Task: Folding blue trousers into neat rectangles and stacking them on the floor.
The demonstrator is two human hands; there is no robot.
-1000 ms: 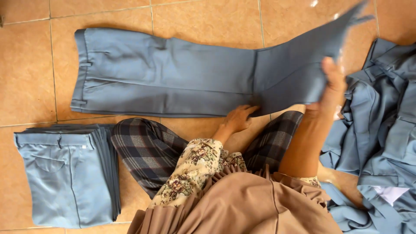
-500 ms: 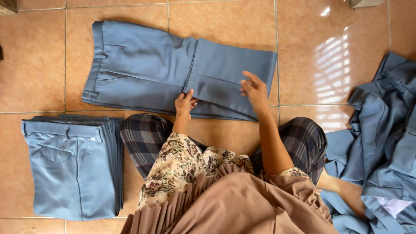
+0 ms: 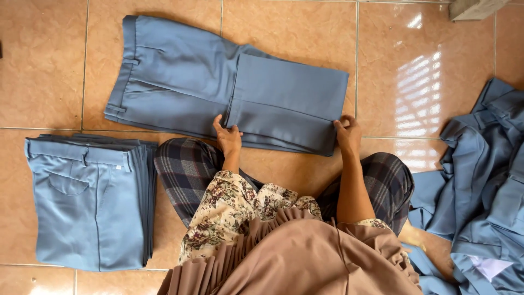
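Both hands now rest at the near edge of the trousers (image 3: 218, 90), which lie flat on the tiled floor (image 3: 43, 71) just beyond the person's crossed knees. A second ago the legs of the trousers stretched out long to the right, with the right hand lifting their ends high; half a second ago those legs had already been brought back over the upper part. So the fold is made, and the garment is about half its former length.

Largest first: the trousers run left to right, and that remains their long axis, tilted a little down toward the right. The waistband points left; the fresh fold forms the right edge, and the leg hems lie near the middle.

To the left of the trousers and nearer the person sits a neat stack of folded trousers (image 3: 90, 202) of the same blue-grey. To the right of the trousers lies a loose heap of unfolded clothes (image 3: 483, 180).

Left hand (image 3: 227, 136): fingers spread and pressed flat on the cloth by the hems, near the middle of the near edge. Right hand (image 3: 348, 134): fingers drawn together, pinching the near right corner of the folded layer.
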